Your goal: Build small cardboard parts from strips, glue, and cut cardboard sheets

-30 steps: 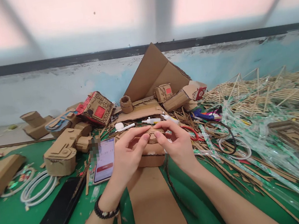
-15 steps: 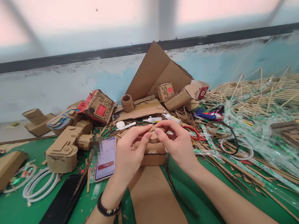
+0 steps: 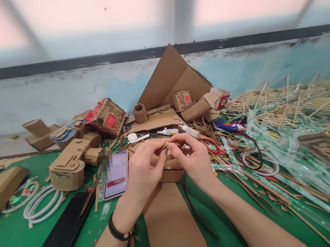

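My left hand [image 3: 144, 167] and my right hand [image 3: 196, 160] meet at the fingertips, both closed in a pinch. Between them is a small piece of cardboard [image 3: 168, 144], mostly covered by the thumbs and fingers. Just below and behind the hands sits a low cardboard box [image 3: 171, 175] with brown sides, partly hidden. A flat cardboard strip [image 3: 173, 222] runs from the box towards me. Beside my left hand lies a phone [image 3: 117, 173] with its screen lit.
Cardboard camera models [image 3: 67, 161] stand at the left, near a coiled white tube [image 3: 43, 206] and a long black strip [image 3: 61, 236]. Glue bottles [image 3: 168, 132] lie behind the hands. Plastic wrap [image 3: 275, 142], cardboard scraps and a stick lattice [image 3: 258, 102] crowd the right.
The small cardboard piece has tilted between my fingertips, so less of its flat face shows. Both hands stay in nearly the same place, and the view has shifted slightly.
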Demonstrator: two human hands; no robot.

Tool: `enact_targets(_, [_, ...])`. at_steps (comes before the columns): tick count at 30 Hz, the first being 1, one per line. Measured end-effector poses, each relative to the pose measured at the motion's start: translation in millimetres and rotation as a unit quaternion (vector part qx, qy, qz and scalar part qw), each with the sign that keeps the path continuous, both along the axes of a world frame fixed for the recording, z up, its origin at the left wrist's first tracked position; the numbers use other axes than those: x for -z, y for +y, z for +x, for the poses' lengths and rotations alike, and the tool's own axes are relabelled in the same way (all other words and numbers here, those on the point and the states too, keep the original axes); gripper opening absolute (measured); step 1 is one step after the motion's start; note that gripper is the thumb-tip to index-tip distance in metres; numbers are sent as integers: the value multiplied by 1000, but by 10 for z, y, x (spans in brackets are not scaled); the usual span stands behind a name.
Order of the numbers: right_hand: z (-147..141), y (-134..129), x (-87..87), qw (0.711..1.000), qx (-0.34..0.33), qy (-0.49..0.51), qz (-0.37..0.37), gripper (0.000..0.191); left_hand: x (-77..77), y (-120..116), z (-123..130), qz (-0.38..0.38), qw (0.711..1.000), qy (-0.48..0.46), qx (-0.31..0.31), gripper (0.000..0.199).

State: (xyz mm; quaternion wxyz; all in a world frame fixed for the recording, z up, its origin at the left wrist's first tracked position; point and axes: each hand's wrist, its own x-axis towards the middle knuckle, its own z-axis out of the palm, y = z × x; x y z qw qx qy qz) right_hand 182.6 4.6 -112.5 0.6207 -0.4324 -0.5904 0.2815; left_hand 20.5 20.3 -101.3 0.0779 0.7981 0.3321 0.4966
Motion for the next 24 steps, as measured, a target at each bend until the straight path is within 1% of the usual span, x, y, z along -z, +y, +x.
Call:
enact_targets(6, [-10,-3,13,999,1,-34,5,10,-42,-22,-19,89,993,61,-50,13])
enact_targets(11, [-14,-9,14,998,13,-52,11,11,-64,-35,-38,129,984,95,-74,14])
enact_targets(17, [-26,-24,13,997,26,-70,20,11,-36,-36,-45,136,982,107,-81,13])
enact_targets(24, [-41,-47,2,997,20,-68,32,11,-34,-40,-46,125,985,94,-68,11])
